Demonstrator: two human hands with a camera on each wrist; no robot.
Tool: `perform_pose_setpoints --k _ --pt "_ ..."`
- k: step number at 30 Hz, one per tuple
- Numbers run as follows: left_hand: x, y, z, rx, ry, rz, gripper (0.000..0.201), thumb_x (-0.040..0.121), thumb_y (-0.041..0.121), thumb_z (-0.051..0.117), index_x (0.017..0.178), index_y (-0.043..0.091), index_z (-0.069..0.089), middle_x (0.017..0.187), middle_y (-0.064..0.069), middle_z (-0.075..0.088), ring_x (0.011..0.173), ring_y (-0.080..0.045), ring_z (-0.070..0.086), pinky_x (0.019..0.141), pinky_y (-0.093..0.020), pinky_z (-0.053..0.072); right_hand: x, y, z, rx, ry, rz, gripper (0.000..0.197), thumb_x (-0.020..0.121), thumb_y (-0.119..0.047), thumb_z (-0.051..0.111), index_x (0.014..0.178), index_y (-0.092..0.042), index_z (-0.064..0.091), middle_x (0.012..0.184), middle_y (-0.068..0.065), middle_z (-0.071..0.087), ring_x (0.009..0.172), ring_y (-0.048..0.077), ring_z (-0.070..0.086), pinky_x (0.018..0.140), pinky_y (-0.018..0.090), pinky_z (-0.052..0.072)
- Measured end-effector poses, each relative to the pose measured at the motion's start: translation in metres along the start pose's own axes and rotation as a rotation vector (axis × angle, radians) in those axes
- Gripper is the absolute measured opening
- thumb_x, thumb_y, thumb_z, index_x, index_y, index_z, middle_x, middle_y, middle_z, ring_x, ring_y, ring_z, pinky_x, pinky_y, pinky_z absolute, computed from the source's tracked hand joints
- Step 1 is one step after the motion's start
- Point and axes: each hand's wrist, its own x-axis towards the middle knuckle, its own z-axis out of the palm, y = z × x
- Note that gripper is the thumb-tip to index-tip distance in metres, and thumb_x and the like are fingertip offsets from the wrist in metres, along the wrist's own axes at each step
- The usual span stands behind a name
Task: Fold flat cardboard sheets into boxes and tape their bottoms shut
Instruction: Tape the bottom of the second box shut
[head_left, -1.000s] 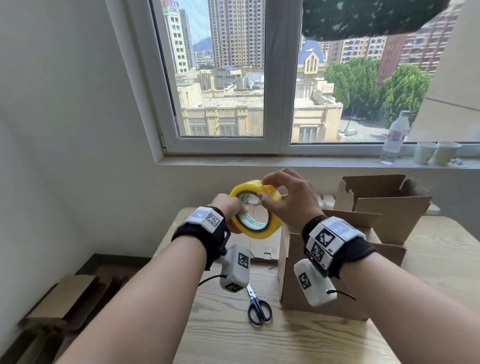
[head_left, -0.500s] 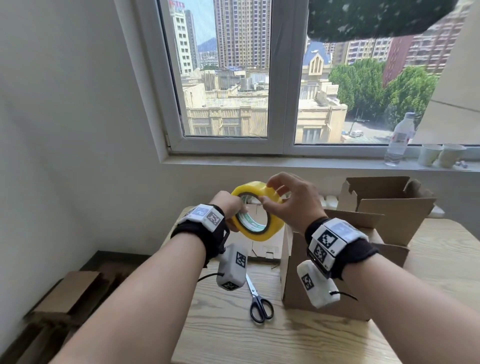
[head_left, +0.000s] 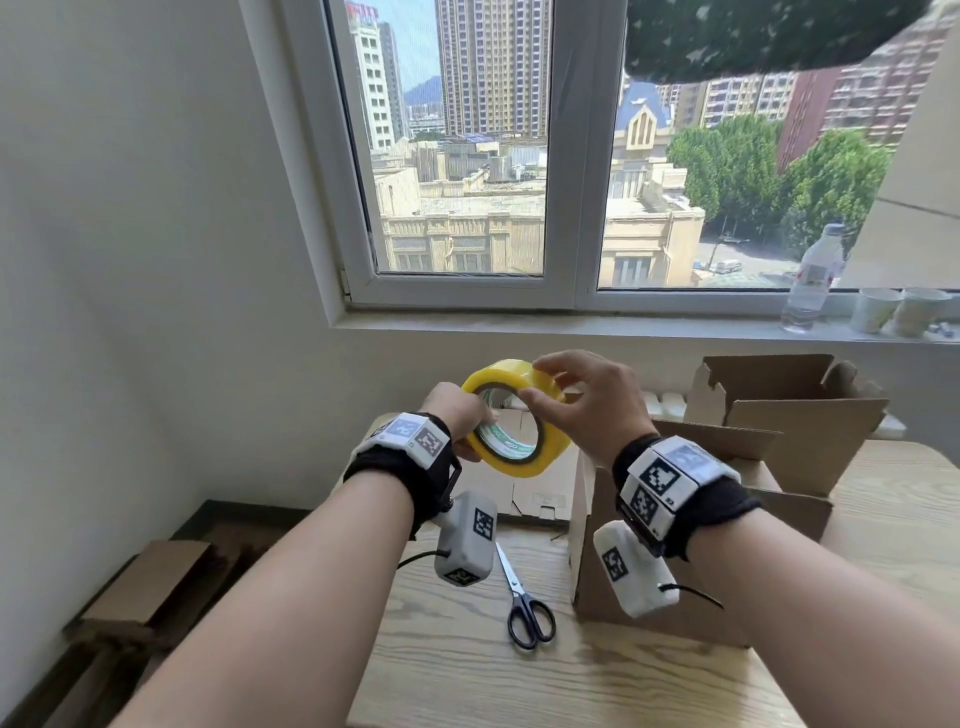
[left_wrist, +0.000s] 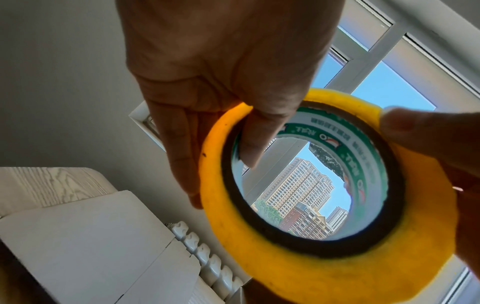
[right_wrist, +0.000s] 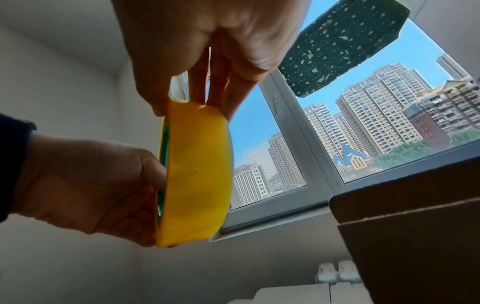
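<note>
Fingers (head_left: 550, 371) of both hands grip the tape roll (head_left: 540, 457); core print unreadable.

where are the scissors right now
In the head view the scissors lie flat on the wooden table, untouched, just left of the nearest cardboard box and below the raised tape roll.

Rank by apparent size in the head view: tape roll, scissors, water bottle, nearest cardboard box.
1. Nearest cardboard box, largest.
2. Tape roll, though held up close to the camera.
3. Scissors and water bottle look alike; the bottle is farther, so unranked.
</note>
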Motion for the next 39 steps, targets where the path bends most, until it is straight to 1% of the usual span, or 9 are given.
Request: perform_pose_setpoints --k 5,10,13,17,20,25,30,35,39 --pt "0.005 -0.002 -0.001 -0.018 0.052 0.042 0.012 0.089 0.011 0.064 0.093 0.0 0.064 0.091 -0.021 0.07 0.08 -0.037 0.071 0.073 -0.046 0.06 0.0 0.0 0.001 0.02 0.001 0.02 0.039 0.071 -0.038 0.082 0.105 -0.02 0.071 0.09 -0.009 0.069 0.082 0.007 0.066 0.079 0.027 0.057" --pt "0.01 -0.001 -0.002 -0.009 0.104 0.087 0.013 0.088 0.016 0.067 0.082 0.005 0.063 0.088 -0.017 0.071 0.077 -0.032 0.072 0.072 -0.043 0.061 0.0 0.003 0.006 0.043 0.015 0.057 0.031 0.067 -0.037 0.085 0.083 -0.02 0.065 0.085 -0.004 0.07 0.077 0.014 0.068 0.073 0.036 0.059" --pt "0.014 -0.001 -0.003 0.01 0.12 0.124 0.012 0.087 0.016 0.067 0.08 0.007 0.065 0.088 -0.017 0.072 0.075 -0.031 0.072 0.073 -0.043 0.06 0.001 0.005 0.007 0.111 -0.001 0.08 0.035 0.07 -0.039 0.082 0.097 -0.024 0.067 0.09 -0.005 0.071 0.083 0.01 0.068 0.076 0.029 0.058" --pt "0.019 0.001 -0.003 0.115 0.182 0.251 0.012 0.083 0.009 0.058 0.082 0.0 0.066 0.091 -0.022 0.07 0.084 -0.036 0.07 0.077 -0.045 0.058 0.005 0.005 0.004 0.447 -0.208 0.399 0.02 0.091 -0.032 0.062 0.103 -0.018 0.07 0.098 0.002 0.071 0.095 0.017 0.066 0.093 0.036 0.052" --pt "0.024 0.001 -0.003 0.21 0.2 0.289 0.015 0.08 0.01 0.056 0.084 0.001 0.067 0.093 -0.022 0.069 0.089 -0.039 0.068 0.079 -0.046 0.058 0.006 0.007 0.0 0.747 -0.352 0.581 0.024 0.095 -0.013 0.055 0.114 -0.002 0.065 0.101 0.011 0.068 0.091 0.019 0.064 0.091 0.036 0.052" --pt "0.028 0.0 0.0 0.185 0.175 0.296 0.011 0.08 0.009 0.056 0.075 0.004 0.064 0.091 -0.022 0.07 0.085 -0.037 0.069 0.075 -0.046 0.059 0.007 0.008 0.0 0.817 -0.334 0.582 0.015 0.095 -0.011 0.055 0.102 -0.008 0.067 0.099 0.011 0.066 0.089 0.019 0.061 0.087 0.034 0.051" --pt "0.029 0.005 0.004 0.226 0.166 0.325 0.019 0.078 0.014 0.052 0.08 0.0 0.066 0.088 -0.02 0.07 0.082 -0.038 0.069 0.076 -0.046 0.058 0.01 0.009 0.004 0.851 -0.276 0.614 0.015 0.095 -0.013 0.053 0.099 -0.003 0.064 0.096 0.015 0.059 0.084 0.021 0.057 0.079 0.032 0.05" --pt "0.029 0.006 0.007 0.147 0.132 0.333 0.022 0.063 0.024 0.054 0.071 0.005 0.063 0.086 -0.02 0.069 0.082 -0.037 0.068 0.076 -0.047 0.058 0.013 0.008 0.005 0.888 -0.246 0.589 0.014 0.095 -0.013 0.053 0.094 -0.001 0.06 0.097 0.019 0.053 0.084 0.027 0.051 0.073 0.031 0.045" --pt "0.031 0.009 0.008 0.168 0.144 0.35 0.012 0.076 0.015 0.056 0.073 0.005 0.062 0.087 -0.021 0.069 0.083 -0.037 0.068 0.077 -0.047 0.058 0.016 0.008 0.007 0.897 -0.221 0.618 0.015 0.094 -0.016 0.055 0.097 -0.002 0.059 0.099 0.019 0.052 0.088 0.028 0.052 0.075 0.033 0.046"
